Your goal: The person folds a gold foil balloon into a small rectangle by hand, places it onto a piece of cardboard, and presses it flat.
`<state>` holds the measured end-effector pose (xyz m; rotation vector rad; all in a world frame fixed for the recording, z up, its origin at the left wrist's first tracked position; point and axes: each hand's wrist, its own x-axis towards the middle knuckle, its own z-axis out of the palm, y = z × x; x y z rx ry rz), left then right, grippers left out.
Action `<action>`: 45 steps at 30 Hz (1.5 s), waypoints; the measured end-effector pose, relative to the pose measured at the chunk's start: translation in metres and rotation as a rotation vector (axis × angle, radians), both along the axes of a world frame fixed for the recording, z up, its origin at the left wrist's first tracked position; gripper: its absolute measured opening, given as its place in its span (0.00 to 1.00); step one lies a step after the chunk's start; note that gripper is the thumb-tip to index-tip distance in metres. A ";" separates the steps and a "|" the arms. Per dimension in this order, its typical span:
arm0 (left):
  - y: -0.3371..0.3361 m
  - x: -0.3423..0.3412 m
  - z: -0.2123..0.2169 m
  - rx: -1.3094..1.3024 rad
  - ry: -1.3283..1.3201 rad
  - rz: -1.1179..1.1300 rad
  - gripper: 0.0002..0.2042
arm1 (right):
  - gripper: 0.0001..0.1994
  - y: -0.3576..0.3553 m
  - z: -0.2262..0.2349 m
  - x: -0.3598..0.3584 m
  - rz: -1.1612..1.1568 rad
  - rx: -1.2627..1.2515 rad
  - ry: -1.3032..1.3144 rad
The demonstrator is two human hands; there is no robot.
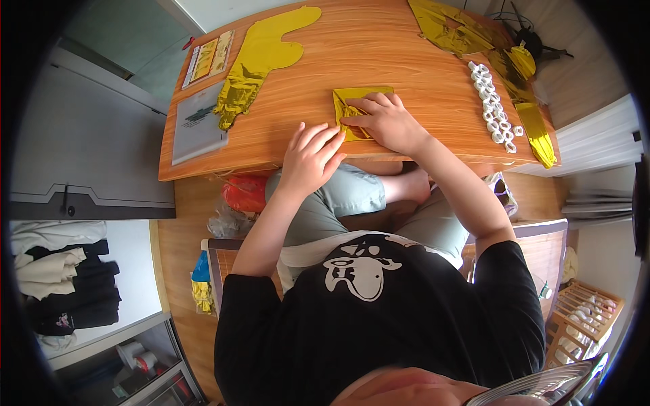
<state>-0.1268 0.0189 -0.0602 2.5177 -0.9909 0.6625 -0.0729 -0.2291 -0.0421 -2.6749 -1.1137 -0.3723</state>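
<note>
A gold foil piece (363, 93), folded into a rough square, lies near the front edge of the wooden table. My right hand (395, 127) rests on it from the right, its fingers stretched across the creased foil and pressing it down. At its left edge is my left hand (311, 157), fingers extended and fingertips at or just beside the foil. Neither hand is wrapped round anything. The foil under my right palm and fingers is hidden. Farther left, a flat gold foil balloon (274, 42) with rounded lobes lies spread out, its lower end crumpled.
White small rings (493, 108) stand in rows at the right of the table (399, 61). More crumpled gold foil (452, 30) runs along the far right edge. A clear plastic sleeve (198, 128) and a printed card (208, 59) lie at the left. A red bag (245, 193) sits below the table.
</note>
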 end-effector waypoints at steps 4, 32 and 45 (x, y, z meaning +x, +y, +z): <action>0.007 0.004 -0.001 0.042 0.053 -0.057 0.17 | 0.24 0.005 0.001 -0.001 -0.070 0.114 0.076; -0.067 0.091 -0.001 0.062 0.324 -0.129 0.42 | 0.47 -0.022 -0.012 0.027 -0.098 0.698 0.662; -0.072 0.089 0.001 0.281 0.229 -0.081 0.39 | 0.08 -0.054 -0.002 -0.046 -0.341 0.753 0.157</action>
